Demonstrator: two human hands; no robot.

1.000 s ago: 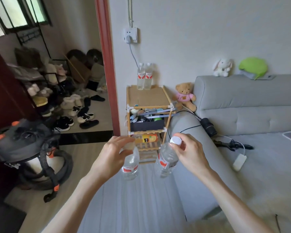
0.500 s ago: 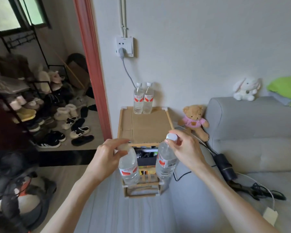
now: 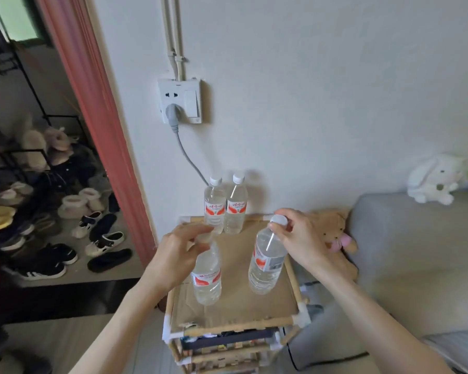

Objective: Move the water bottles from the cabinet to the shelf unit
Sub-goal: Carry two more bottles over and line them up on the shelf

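Wall socket with grey plug, teddy bear against grey sofa, white plush rabbit, shoes on floor.

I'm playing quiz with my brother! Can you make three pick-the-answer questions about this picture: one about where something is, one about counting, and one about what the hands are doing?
1. Where do the two bottles nobody holds stand?
A. at the back of the shelf top, by the wall
B. on the sofa
C. on the floor

2. How many water bottles are there?
A. two
B. four
C. six

3. How are the hands holding their bottles?
A. by the cap end
B. by the bottom
C. lying flat on the palm

Answers:
1 A: the back bottles stand at the wall edge of the shelf unit.
2 B: two at the back, plus the left bottle and right bottle.
3 A: the left hand and right hand pinch the tops.
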